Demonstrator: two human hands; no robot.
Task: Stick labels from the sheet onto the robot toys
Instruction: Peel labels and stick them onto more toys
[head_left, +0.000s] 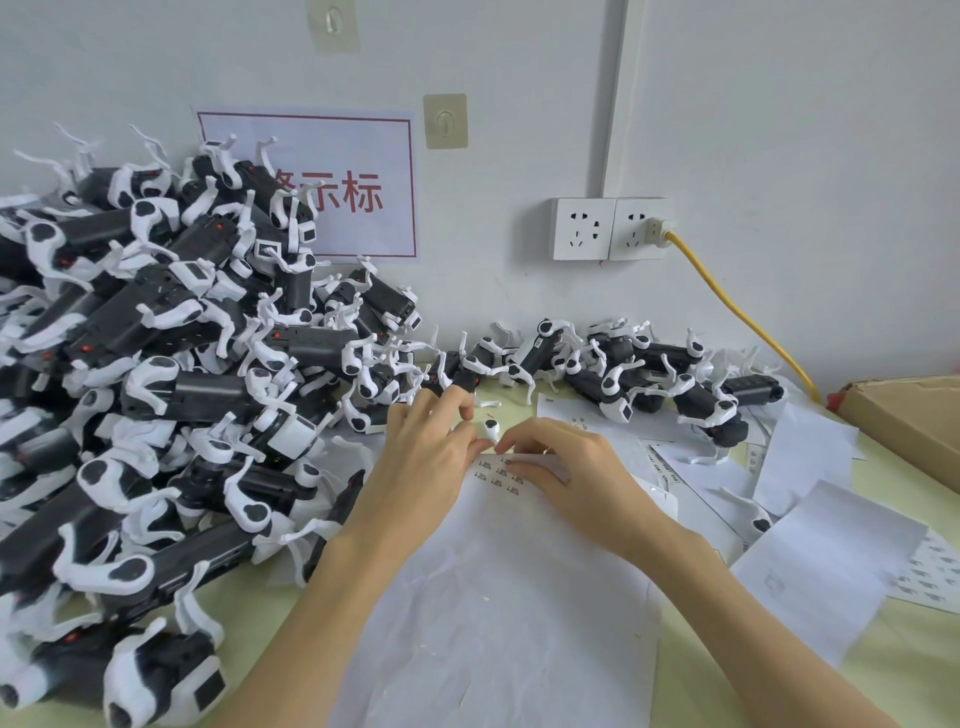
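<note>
The robot toys (171, 395), heaped from nine to eleven o'clock, are showing matt black plastic bodies and smooth white plastic legs. The label sheet (498, 582) at six o'clock is looking like thin, faintly creased matt paper. At three o'clock a box (909, 415) is showing rough brown cardboard.

a white label sheet (498, 597) lies flat at lower centre of the frame, mostly bare, a few small printed labels (501, 473) left near its top edge. black-and-white robot toys (156, 374) fill the left in a tall heap; a smaller cluster (623, 374) lies at centre right.
</note>
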